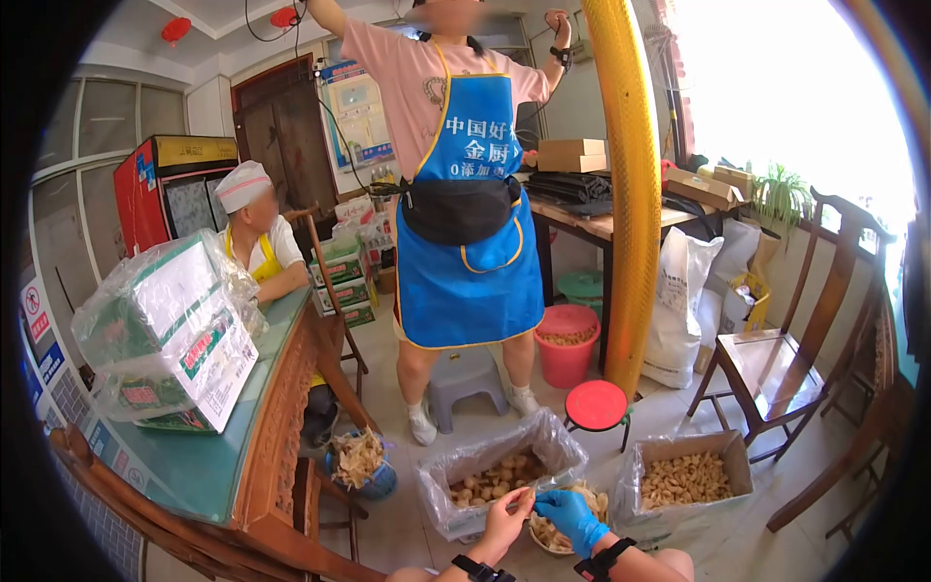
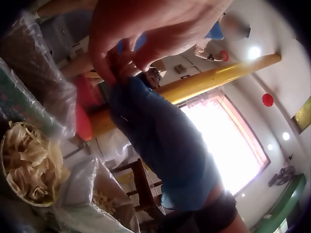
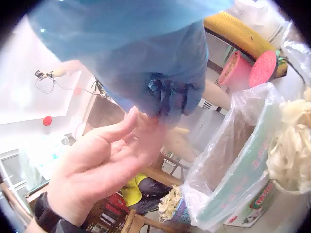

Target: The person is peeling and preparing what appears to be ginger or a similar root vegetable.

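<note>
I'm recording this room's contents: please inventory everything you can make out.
Lined boxes: two, clear plastic lining, lower centre and lower right
Pieces: uncounted, brown and tan, inside both boxes
Bin: one, blue, lower left
Scraps: two heaps, cream, lower centre and in bin
Stools: two, red and grey, ahead
Tub: one, pink, behind red stool
Column: one, gold, right of centre
Sacks: at least two, white, right of column
Wooden chairs: several, brown, both sides
Tables: at least two, green top left, brown behind column
Wrapped carton: one, white and green, left table
Fridge: one, red, back left
People: two, blue and yellow aproned, centre and left
Left hand: one, bare, lower centre
Right hand: one, blue gloved, beside left; anything held is unclear
</note>
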`<state>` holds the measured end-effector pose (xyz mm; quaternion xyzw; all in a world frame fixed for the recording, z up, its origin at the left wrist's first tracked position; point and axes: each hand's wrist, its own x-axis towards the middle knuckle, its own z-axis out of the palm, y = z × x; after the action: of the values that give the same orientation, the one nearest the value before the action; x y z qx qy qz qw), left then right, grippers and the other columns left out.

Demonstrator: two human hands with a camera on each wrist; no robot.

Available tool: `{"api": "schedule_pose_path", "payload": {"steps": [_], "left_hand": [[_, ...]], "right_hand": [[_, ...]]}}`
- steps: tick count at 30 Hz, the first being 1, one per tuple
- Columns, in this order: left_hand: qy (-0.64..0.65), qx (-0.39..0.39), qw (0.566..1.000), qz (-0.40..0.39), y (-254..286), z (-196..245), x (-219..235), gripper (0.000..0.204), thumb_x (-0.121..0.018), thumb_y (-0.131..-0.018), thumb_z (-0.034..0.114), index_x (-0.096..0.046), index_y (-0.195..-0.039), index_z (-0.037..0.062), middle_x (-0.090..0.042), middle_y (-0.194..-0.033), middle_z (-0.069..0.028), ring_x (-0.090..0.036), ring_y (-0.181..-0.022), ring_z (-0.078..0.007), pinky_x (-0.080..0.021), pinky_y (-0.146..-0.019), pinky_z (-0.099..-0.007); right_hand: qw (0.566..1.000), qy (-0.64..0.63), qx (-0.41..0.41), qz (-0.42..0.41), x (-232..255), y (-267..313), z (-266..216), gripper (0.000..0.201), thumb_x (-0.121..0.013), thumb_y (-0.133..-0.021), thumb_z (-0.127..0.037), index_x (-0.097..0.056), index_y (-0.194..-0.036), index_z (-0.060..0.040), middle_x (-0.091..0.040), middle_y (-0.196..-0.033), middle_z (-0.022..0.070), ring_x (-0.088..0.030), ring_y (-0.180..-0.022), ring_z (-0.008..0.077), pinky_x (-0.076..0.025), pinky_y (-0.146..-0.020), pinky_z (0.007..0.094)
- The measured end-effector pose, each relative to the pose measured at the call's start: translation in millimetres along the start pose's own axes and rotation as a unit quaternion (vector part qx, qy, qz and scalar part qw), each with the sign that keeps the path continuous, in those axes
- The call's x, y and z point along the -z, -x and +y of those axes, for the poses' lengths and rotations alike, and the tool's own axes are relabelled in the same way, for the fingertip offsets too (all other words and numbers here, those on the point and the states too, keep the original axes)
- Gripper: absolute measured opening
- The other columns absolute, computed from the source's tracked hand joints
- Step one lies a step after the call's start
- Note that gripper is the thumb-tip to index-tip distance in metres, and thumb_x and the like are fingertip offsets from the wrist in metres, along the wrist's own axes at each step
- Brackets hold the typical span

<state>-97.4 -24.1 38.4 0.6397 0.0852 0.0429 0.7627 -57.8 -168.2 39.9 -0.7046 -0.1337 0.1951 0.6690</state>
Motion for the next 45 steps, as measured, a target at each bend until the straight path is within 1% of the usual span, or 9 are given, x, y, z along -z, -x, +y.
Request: {"api": "schedule_pose_path", "payload": {"steps": [8,14,17,21,22,27,32,39,45], "left_hand": [[-0.003,-0.008,1.000,0.001,-3,1,0,0.036,-0.059,-0.089,0.012,-0.052,-0.120,-0.0052,-0.060,-0.106,-0.0086,-0.060,-0.092,-0.0140,-0.051,-0.082,-0.0258],[-0.003,-0.017,1.000,-0.008,-8,-6,5,0.035,-0.058,-0.090,0.012,-0.052,-0.120,-0.0050,-0.061,-0.106,-0.0076,-0.061,-0.090,-0.0127,-0.050,-0.082,-0.0252],[0.026,-0.019,0.999,0.015,-3,1,-1,0.033,-0.060,-0.090,0.016,-0.056,-0.117,-0.0025,-0.062,-0.094,-0.0033,-0.058,-0.079,-0.0090,-0.048,-0.073,-0.0238],[0.079,0.006,0.996,0.030,-3,2,3,0.026,-0.056,-0.091,0.012,-0.049,-0.115,0.0076,-0.060,-0.097,-0.0048,-0.060,-0.085,-0.0150,-0.051,-0.076,-0.0291],[0.079,0.019,0.996,0.024,-4,2,6,0.024,-0.057,-0.090,0.012,-0.049,-0.113,0.0079,-0.059,-0.096,-0.0046,-0.060,-0.085,-0.0151,-0.051,-0.077,-0.0296],[0.114,0.045,0.992,0.025,-2,18,4,0.027,-0.060,-0.088,0.012,-0.050,-0.110,0.0017,-0.057,-0.097,-0.0056,-0.058,-0.083,-0.0119,-0.050,-0.076,-0.0261],[0.111,0.045,0.992,0.042,-4,23,6,0.026,-0.059,-0.090,0.014,-0.051,-0.112,0.0020,-0.056,-0.100,-0.0038,-0.057,-0.085,-0.0105,-0.049,-0.079,-0.0247],[0.112,0.049,0.992,0.043,0,36,7,0.022,-0.058,-0.091,0.017,-0.054,-0.108,0.0045,-0.056,-0.098,-0.0018,-0.057,-0.087,-0.0097,-0.047,-0.080,-0.0232],[0.152,0.043,0.985,0.074,2,39,19,0.025,-0.055,-0.093,0.021,-0.052,-0.110,0.0041,-0.057,-0.097,-0.0030,-0.058,-0.088,-0.0127,-0.048,-0.081,-0.0253]], "right_hand": [[0.996,-0.085,-0.027,-0.009,8,-9,12,0.023,-0.060,-0.085,-0.010,-0.064,-0.103,0.0030,-0.066,-0.092,0.0063,-0.060,-0.083,0.0127,-0.048,-0.077,0.0273],[0.982,-0.181,-0.060,0.015,16,1,-15,0.021,-0.060,-0.087,-0.016,-0.064,-0.097,0.0023,-0.065,-0.088,0.0066,-0.060,-0.079,0.0149,-0.048,-0.076,0.0270],[0.973,-0.212,-0.037,0.084,21,7,-27,0.017,-0.060,-0.085,-0.016,-0.065,-0.093,-0.0018,-0.062,-0.083,0.0031,-0.056,-0.076,0.0116,-0.046,-0.073,0.0264],[0.966,-0.207,0.045,0.148,36,4,-35,0.016,-0.063,-0.084,-0.021,-0.063,-0.085,-0.0051,-0.056,-0.075,-0.0006,-0.050,-0.070,0.0101,-0.043,-0.068,0.0251],[0.957,-0.228,0.012,0.179,41,6,-41,0.016,-0.063,-0.084,-0.020,-0.062,-0.085,-0.0045,-0.056,-0.075,-0.0005,-0.050,-0.070,0.0096,-0.043,-0.068,0.0249],[0.935,-0.190,0.035,0.296,82,-4,-22,0.015,-0.064,-0.085,-0.018,-0.064,-0.092,-0.0038,-0.062,-0.082,0.0022,-0.054,-0.069,0.0094,-0.044,-0.065,0.0241],[0.877,-0.208,0.165,0.402,93,-11,-24,0.011,-0.063,-0.086,-0.011,-0.065,-0.094,-0.0039,-0.062,-0.080,0.0025,-0.055,-0.070,0.0085,-0.044,-0.062,0.0224],[0.902,-0.186,0.124,0.370,74,-20,-28,0.011,-0.063,-0.085,-0.012,-0.065,-0.094,-0.0040,-0.062,-0.083,0.0030,-0.056,-0.072,0.0097,-0.044,-0.063,0.0233],[0.869,-0.175,0.212,0.411,71,-23,-41,0.012,-0.061,-0.086,-0.010,-0.063,-0.097,-0.0038,-0.061,-0.086,0.0026,-0.054,-0.074,0.0088,-0.044,-0.064,0.0233]]}}
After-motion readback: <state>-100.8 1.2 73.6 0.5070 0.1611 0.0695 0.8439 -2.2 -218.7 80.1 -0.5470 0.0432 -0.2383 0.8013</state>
